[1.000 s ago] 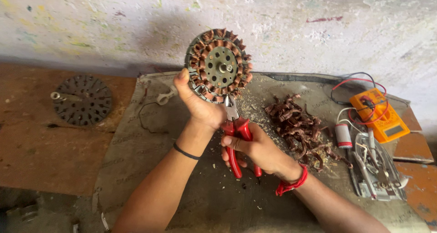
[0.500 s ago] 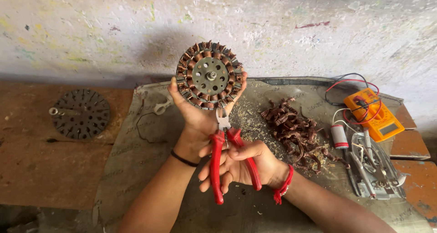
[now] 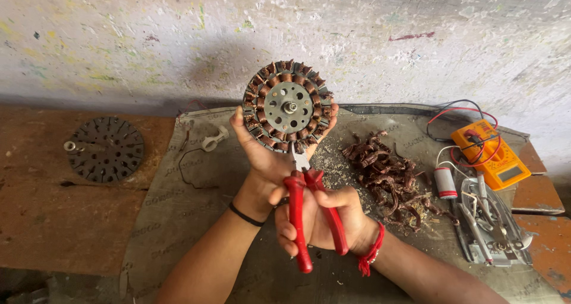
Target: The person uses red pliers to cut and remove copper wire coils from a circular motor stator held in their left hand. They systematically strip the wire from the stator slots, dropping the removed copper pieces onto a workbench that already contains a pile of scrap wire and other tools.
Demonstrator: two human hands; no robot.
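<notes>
Copper windings ring the round stator [image 3: 288, 106], which the left hand [image 3: 262, 152] cups upright at centre frame, face toward the camera so the slots are easy to reach. The right hand [image 3: 318, 212] is wrapped around red-handled pliers [image 3: 309, 206], nose up at the stator's lower edge. Pulled copper scraps [image 3: 389, 176] pile to the right. Far right: an orange multimeter [image 3: 491, 152] and a small white cylinder with red bands [image 3: 445, 182]. A bare core disc [image 3: 107, 148] sits at left.
</notes>
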